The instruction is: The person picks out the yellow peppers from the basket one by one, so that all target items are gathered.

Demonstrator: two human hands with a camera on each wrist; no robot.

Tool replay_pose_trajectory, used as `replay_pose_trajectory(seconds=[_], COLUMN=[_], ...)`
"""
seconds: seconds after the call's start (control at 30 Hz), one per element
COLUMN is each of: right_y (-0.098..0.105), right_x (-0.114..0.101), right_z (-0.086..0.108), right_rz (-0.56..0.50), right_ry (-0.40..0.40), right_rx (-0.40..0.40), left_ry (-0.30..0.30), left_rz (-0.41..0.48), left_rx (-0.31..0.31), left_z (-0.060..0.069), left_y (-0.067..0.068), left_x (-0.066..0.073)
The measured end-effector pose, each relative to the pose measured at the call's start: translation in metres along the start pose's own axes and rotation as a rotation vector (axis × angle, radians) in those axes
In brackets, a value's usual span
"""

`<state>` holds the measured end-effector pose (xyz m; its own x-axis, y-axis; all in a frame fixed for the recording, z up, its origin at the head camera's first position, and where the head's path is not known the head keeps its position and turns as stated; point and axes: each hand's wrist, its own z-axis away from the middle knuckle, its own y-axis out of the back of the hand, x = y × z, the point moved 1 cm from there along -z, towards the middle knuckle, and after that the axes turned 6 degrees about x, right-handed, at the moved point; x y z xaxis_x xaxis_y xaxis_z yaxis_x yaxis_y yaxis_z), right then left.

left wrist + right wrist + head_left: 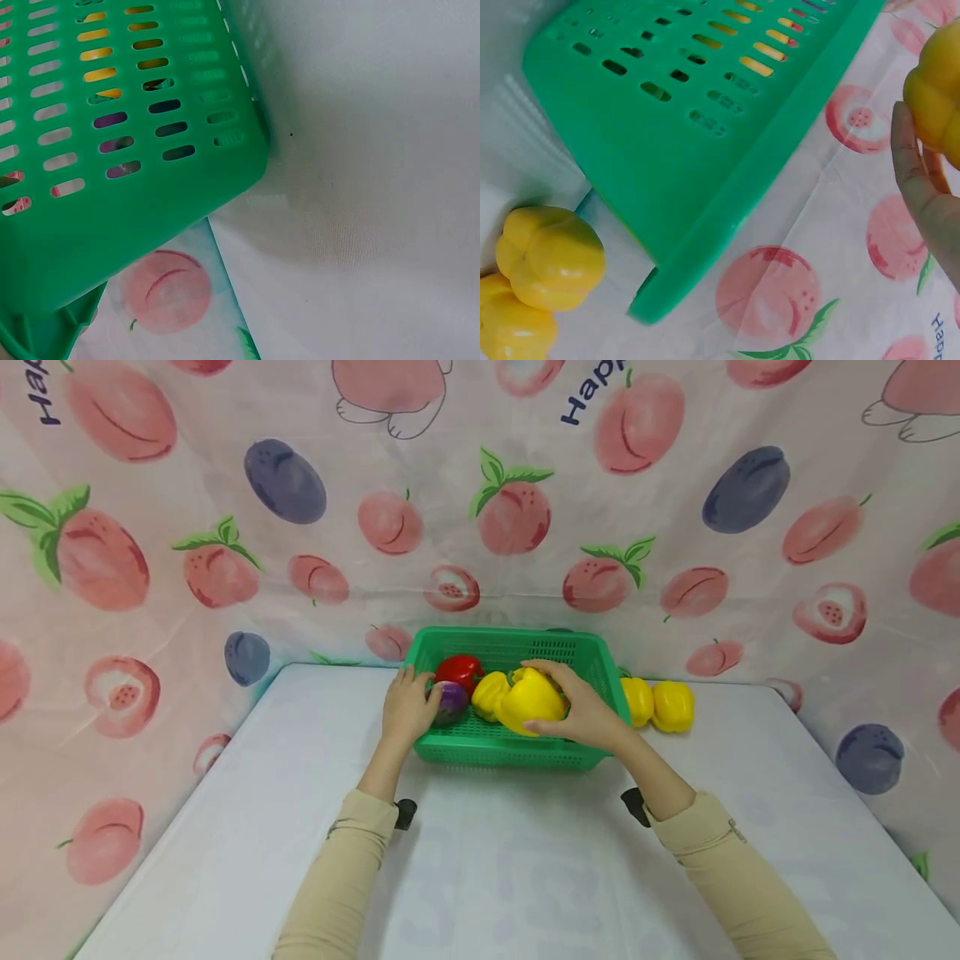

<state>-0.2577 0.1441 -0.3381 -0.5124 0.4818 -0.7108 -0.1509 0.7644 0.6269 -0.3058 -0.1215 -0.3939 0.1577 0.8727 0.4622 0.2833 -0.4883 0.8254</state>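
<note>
My right hand grips a yellow bell pepper over the green basket, fingers on its far side and thumb on its near side. In the right wrist view that pepper appears beyond the basket's rim. My left hand holds the basket's left rim, its thumb reaching inward beside a purple eggplant. Inside the basket are also a red bell pepper and another yellow bell pepper. The left wrist view shows mostly the basket's slotted wall.
Two yellow bell peppers stand on the white table just right of the basket. Behind the table hangs a fruit-printed cloth.
</note>
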Motion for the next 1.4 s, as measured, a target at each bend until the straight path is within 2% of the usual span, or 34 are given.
replay_pose_trajectory(seconds=[0.23, 0.6, 0.93, 1.17, 1.4], right_y=[0.007, 0.018, 0.023, 0.036, 0.044], right_x=[-0.001, 0.003, 0.014, 0.021, 0.03], right_z=[0.015, 0.037, 0.061, 0.074, 0.083], right_rz=[-0.026, -0.04, -0.012, -0.004, 0.013], right_ry=[-0.105, -0.222, -0.27, -0.318, -0.298], right_rx=[0.072, 0.127, 0.193, 0.236, 0.288], left_ry=[-0.007, -0.011, -0.017, -0.014, -0.015], left_rz=[-0.001, -0.007, -0.014, -0.003, -0.012], left_rx=[-0.001, 0.005, 0.004, -0.007, -0.011], left_z=[0.0, 0.0, 0.0, 0.0, -0.001], left_y=[0.0, 0.0, 0.0, 0.001, 0.002], left_x=[0.001, 0.0, -0.001, 0.001, 0.0])
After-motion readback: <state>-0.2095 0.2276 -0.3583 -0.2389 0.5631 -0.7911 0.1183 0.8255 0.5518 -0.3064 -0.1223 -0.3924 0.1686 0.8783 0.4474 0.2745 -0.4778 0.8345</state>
